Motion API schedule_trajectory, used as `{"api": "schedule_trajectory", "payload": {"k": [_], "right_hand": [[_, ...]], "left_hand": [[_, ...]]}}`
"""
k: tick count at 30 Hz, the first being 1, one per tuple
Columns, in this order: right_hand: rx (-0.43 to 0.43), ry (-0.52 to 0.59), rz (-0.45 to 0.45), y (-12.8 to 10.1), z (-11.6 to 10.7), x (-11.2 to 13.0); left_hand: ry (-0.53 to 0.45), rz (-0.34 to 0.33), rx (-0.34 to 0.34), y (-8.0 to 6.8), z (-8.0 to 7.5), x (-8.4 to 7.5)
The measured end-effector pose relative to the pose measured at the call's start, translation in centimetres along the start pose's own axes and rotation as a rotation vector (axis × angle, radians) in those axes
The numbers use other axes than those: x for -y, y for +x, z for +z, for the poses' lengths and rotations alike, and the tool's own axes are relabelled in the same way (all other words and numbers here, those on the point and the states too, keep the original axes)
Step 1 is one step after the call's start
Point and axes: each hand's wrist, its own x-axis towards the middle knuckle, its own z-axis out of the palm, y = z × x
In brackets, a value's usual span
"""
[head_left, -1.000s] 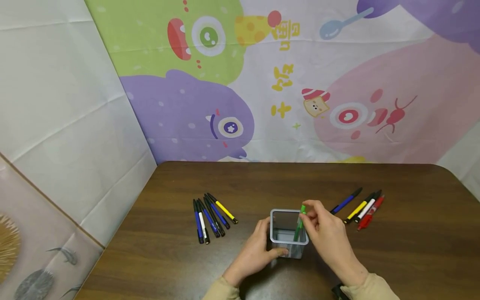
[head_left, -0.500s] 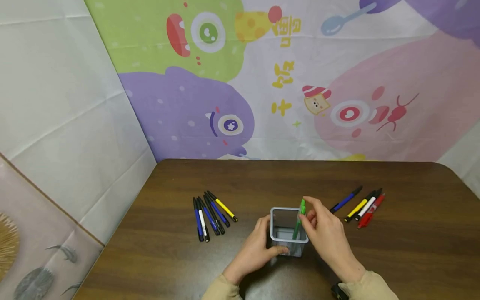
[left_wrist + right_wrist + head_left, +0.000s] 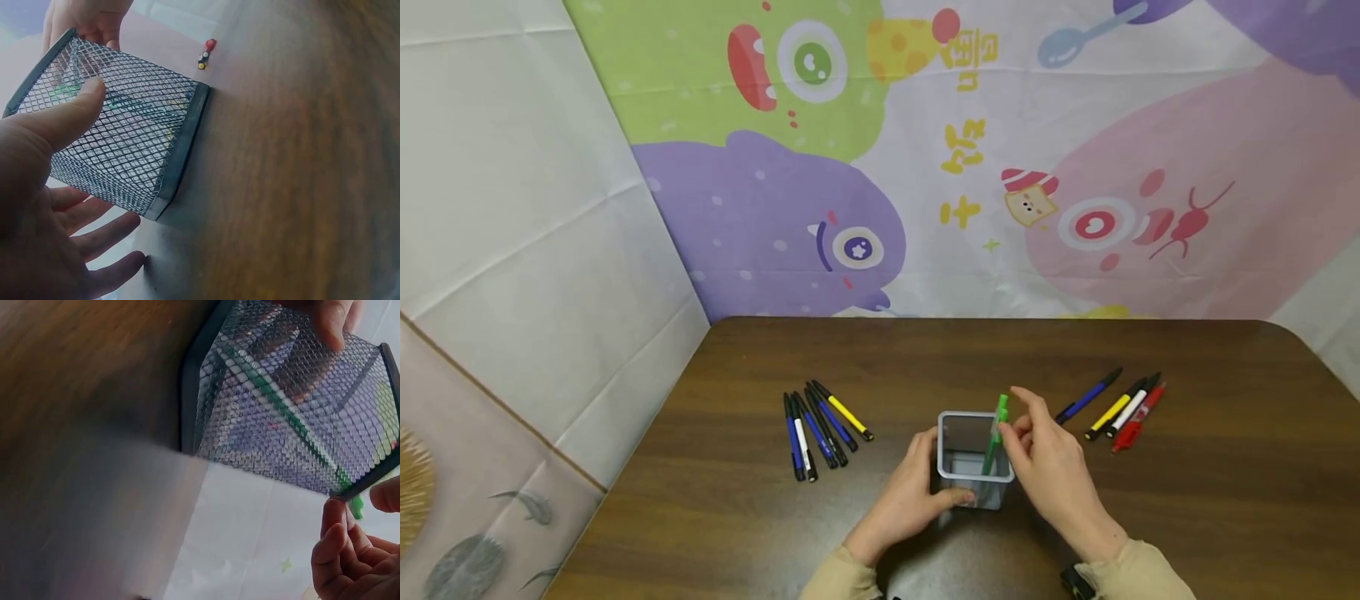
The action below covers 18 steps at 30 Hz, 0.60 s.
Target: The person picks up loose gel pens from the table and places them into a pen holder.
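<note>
A grey mesh pen holder (image 3: 943,457) stands on the brown table (image 3: 1187,517) near its front edge. My left hand (image 3: 916,492) grips it, thumb on the near wall and fingers along the left side; the left wrist view shows the thumb (image 3: 59,119) pressed on the mesh (image 3: 134,140). A green pen (image 3: 997,423) leans inside against the right rim, seen through the mesh (image 3: 284,419) as a green pen (image 3: 270,395). My right hand (image 3: 1048,462) hovers just right of the pen's top with loose fingers (image 3: 340,540) and the index lifted.
Several pens, blue, black, white and yellow (image 3: 816,425), lie in a row left of the holder. Another group of blue, yellow, white and red pens (image 3: 1122,407) lies to the right. A cartoon backdrop (image 3: 925,167) rises behind the table's far edge.
The right hand's pinch on the green pen's top has loosened and its index finger has lifted away. The pen has settled against the holder's rim. The left hand has stayed on the holder.
</note>
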Motion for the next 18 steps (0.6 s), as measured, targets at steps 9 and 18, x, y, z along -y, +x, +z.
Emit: {"api": "schedule_trajectory", "payload": {"k": [9,18], "right_hand": [[-0.019,-0.083,0.002,0.1,-2.3,-2.7],[0.057,-0.208,-0.024,0.6,-5.4,-8.3]], "left_hand": [[0.008,-0.008,0.006,0.0,0.0,0.1],[0.002,-0.012,0.01,0.0,0.0,0.1]]}}
